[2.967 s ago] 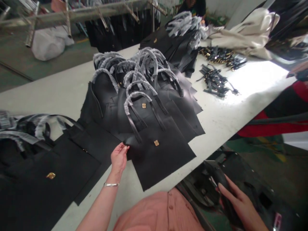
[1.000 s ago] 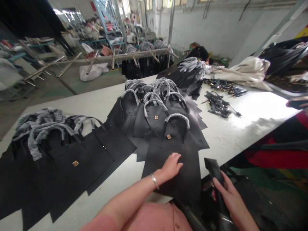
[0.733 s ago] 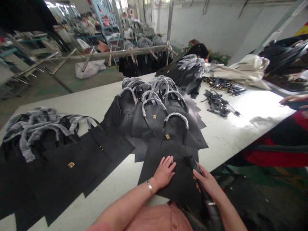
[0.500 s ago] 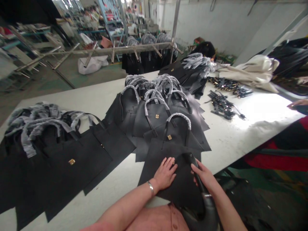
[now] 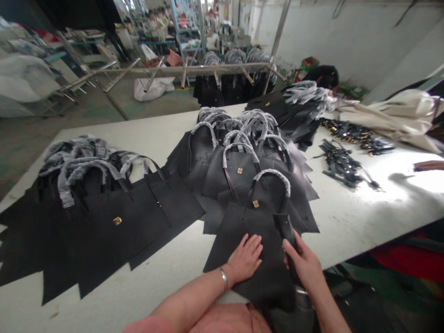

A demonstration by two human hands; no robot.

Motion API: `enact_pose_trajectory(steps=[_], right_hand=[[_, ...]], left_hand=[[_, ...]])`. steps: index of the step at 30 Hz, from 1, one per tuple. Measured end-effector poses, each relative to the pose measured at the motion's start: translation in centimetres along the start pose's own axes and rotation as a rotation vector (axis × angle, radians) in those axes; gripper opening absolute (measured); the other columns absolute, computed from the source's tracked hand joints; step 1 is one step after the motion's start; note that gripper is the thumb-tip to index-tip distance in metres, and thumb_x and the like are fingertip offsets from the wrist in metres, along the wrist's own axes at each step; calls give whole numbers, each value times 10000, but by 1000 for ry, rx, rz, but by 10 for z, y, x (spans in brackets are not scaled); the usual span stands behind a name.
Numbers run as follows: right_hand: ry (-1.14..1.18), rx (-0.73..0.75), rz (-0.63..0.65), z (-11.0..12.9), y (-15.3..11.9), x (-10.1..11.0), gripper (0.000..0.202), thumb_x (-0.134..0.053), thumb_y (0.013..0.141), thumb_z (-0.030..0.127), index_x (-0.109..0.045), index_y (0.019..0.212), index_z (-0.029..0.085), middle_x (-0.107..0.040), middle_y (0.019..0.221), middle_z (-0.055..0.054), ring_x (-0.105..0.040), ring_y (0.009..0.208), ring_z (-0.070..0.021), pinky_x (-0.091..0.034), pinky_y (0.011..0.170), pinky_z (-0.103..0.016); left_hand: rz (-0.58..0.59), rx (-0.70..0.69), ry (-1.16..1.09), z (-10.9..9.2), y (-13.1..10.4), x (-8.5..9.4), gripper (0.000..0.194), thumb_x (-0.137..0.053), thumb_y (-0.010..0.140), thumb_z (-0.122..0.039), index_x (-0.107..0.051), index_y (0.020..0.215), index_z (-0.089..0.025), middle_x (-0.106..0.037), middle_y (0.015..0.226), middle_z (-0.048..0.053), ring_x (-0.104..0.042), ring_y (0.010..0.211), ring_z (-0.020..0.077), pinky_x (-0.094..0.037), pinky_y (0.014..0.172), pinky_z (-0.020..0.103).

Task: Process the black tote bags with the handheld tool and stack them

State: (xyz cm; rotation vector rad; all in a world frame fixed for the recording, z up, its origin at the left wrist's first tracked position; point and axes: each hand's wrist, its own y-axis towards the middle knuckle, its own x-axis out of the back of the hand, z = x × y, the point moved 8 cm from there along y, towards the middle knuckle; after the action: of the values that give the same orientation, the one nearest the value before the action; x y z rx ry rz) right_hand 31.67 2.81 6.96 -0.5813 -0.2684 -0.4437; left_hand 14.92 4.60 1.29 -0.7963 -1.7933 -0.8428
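Note:
My left hand (image 5: 245,259) lies flat, fingers stretched out, on a black bag panel (image 5: 239,222) at the table's near edge. To its right, my right hand (image 5: 303,261) is closed around a black bag handle (image 5: 284,226). The handle's flat end points away from me over the panel; its lower part curves down towards my body, where a shiny band shows. Just beyond lies a black bag panel (image 5: 270,215) with a gold clasp (image 5: 255,204) and a plastic-wrapped handle (image 5: 274,174). More such panels overlap behind it.
Overlapping black bag panels (image 5: 97,245) with wrapped handles spread over the left of the white table (image 5: 166,273). Black straps with metal fittings (image 5: 343,164) and beige material (image 5: 398,113) lie at right. Another person's hand (image 5: 428,165) reaches in there. A metal rack (image 5: 156,71) stands beyond.
The view has swung left, so the scene sits further right. Both hands keep their places on the panel and handle; the handle's flat end now shows broader.

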Motion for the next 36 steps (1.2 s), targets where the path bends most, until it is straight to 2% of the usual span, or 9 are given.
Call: enact_pose_trajectory(steps=[6,9,11,14,21,28,31,33,36], right_hand=[[-127,14,343,11,-9,-72,745,-610,778,523,-533,1410,135,-660,554,16,-621,464,-219,-504,434,-318],[-152,74,320,21,4,-94,655,-661,737,466,-640,1304,138,-774,923,-83,-728,842,-284,-592,740,-377],[-163,118,297,28,15,-105,627,-675,724,432,-663,1270,124,-726,1181,-121,-652,1133,-301,-496,1003,-390],[-171,151,286,34,23,-113,634,-653,751,425,-639,1295,101,-666,1299,-144,-575,1255,-301,-370,1129,-414],[-176,132,300,30,15,-98,487,-692,723,454,-731,1150,222,-772,1035,-48,-671,1104,-321,-548,939,-440],[-137,149,213,43,28,-106,644,-650,754,516,-640,1309,190,-764,1029,-52,-675,1074,-292,-504,985,-391],[-72,84,187,32,13,-80,791,-645,743,592,-534,1415,192,-759,871,-16,-713,798,-256,-581,737,-354],[-14,-25,172,13,0,-53,868,-672,720,612,-470,1456,200,-708,689,28,-643,554,-205,-536,514,-312],[45,-171,134,-22,-17,-11,923,-722,683,617,-445,1448,182,-675,650,41,-565,438,-163,-465,398,-279]], left_hand=[[68,-77,-68,-2,-8,-33,262,-475,987,-231,-637,1181,-162,-653,1242,68,-510,1271,210,-291,1162,416],[113,-94,-101,-3,-7,-42,229,-516,962,-230,-673,1122,-182,-681,1191,46,-517,1259,225,-303,1158,422],[96,-103,-112,-3,-5,-41,237,-511,957,-213,-681,1119,-176,-689,1180,47,-523,1252,224,-307,1157,414],[43,-100,-123,-3,-3,-36,249,-507,950,-184,-688,1118,-157,-705,1145,66,-551,1216,222,-330,1140,408],[9,-47,-148,1,-3,-36,203,-520,959,-230,-711,1003,-177,-723,1032,53,-567,1180,228,-338,1121,404],[21,-52,-86,-1,-2,-25,206,-499,958,-203,-676,1049,-152,-696,1083,59,-559,1164,220,-322,1130,402],[0,-34,-85,0,-3,-13,211,-475,986,-223,-662,1066,-168,-672,1163,60,-526,1223,192,-286,1157,385],[-25,-25,-90,0,-4,-7,240,-451,1003,-233,-638,1139,-170,-636,1258,63,-504,1257,177,-275,1164,372],[-37,-20,-101,1,-4,-5,267,-457,1002,-228,-607,1217,-174,-611,1316,65,-501,1268,181,-298,1150,382]])
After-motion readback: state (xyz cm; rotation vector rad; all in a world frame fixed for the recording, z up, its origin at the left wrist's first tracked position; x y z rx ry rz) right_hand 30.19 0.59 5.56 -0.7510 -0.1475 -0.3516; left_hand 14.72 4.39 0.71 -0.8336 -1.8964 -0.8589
